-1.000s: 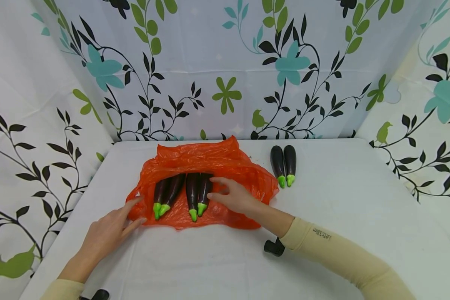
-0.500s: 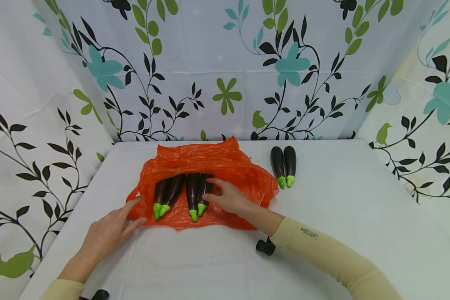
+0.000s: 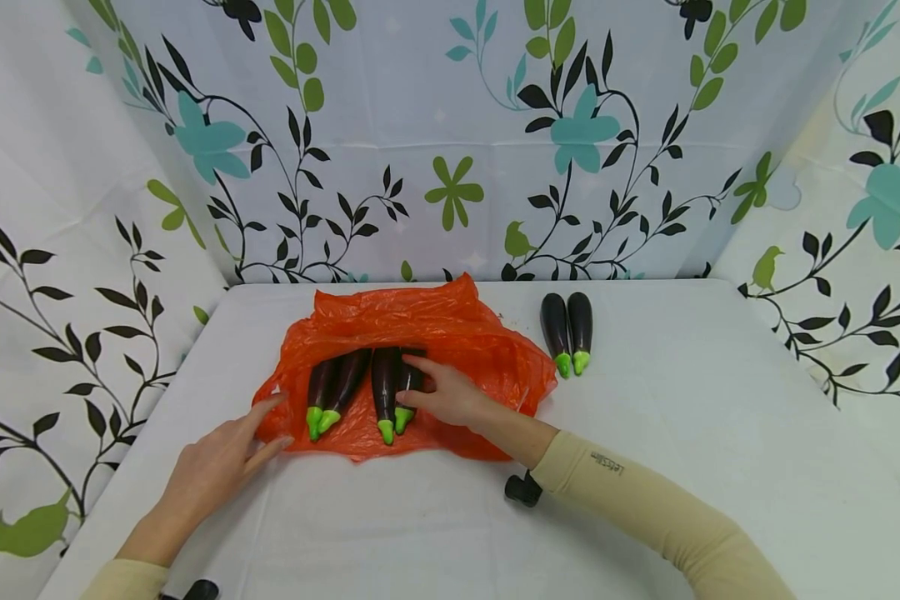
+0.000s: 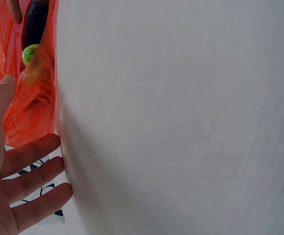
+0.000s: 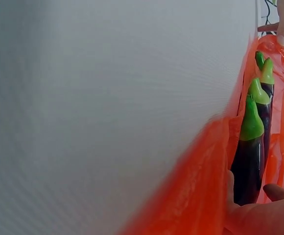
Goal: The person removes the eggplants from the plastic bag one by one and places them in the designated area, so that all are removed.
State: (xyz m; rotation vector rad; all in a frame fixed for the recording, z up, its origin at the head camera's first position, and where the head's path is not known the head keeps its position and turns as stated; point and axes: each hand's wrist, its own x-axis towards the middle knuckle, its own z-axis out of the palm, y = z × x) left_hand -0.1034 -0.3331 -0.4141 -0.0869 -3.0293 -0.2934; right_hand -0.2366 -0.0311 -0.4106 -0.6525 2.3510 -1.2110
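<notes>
An orange-red plastic bag (image 3: 495, 354) lies with its mouth towards me. Inside it are several eggplants with bright green stem ends, in two side-by-side pairs. My right hand (image 3: 450, 392) reaches into the mouth, thumb and fingers spread over the rightmost eggplant (image 3: 408, 379). In the right wrist view its thumb lies along one side of that eggplant (image 5: 249, 166), other fingertips on the opposite side; firm contact cannot be made out. My left hand (image 3: 213, 462) touches the bag's left edge, thumb over the plastic (image 4: 32, 112), other fingers extended.
Two more eggplants (image 3: 567, 333) lie side by side on the white table (image 3: 645, 400), right of the bag. A floral-patterned curtain (image 3: 450, 100) hangs behind and at both sides. Black wrist-worn devices (image 3: 523, 489) show at the forearms.
My right hand has shifted left over the rightmost eggplant in the bag, whose green end has moved slightly left. My left hand and the two eggplants outside have stayed in place.
</notes>
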